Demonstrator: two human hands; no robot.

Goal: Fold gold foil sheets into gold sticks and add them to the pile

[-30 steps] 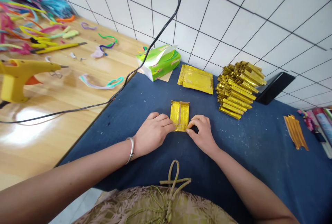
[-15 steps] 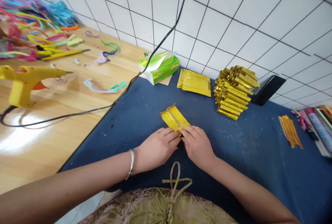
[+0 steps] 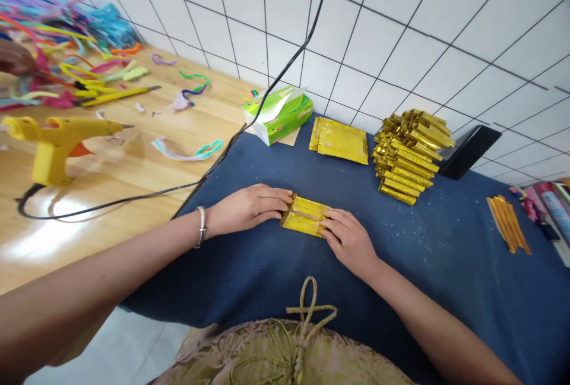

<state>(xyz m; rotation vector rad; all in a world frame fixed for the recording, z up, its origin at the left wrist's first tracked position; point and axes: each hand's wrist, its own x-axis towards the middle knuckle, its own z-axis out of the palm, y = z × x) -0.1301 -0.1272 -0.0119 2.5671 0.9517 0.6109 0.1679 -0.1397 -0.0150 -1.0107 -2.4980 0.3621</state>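
Observation:
A small folded sheet of gold foil paper (image 3: 307, 214) lies on the dark blue cloth, with a seam along its length. My left hand (image 3: 256, 210), with a silver bangle on the wrist, has its fingers closed on the left end, where the paper's edge is folded up. The right end is held between the thumb and fingers of my right hand (image 3: 350, 237). Beyond it are a flat stack of gold foil sheets (image 3: 342, 140) and a pile of gold foil strips folded into bars (image 3: 407, 156).
A green tissue box (image 3: 280, 117) stands by the tiled wall, and a black phone (image 3: 471, 152) leans there. Orange-gold strips (image 3: 508, 224) lie at the right. A black cable (image 3: 285, 73) crosses the view. Left are a yellow glue gun (image 3: 57, 144), pipe cleaners (image 3: 107, 25) and another person's hand (image 3: 15, 58).
The gold foil paper has turned to lie more crosswise. My left hand has moved left to its far end, and my right hand slightly right. Another person's hand has appeared at the left.

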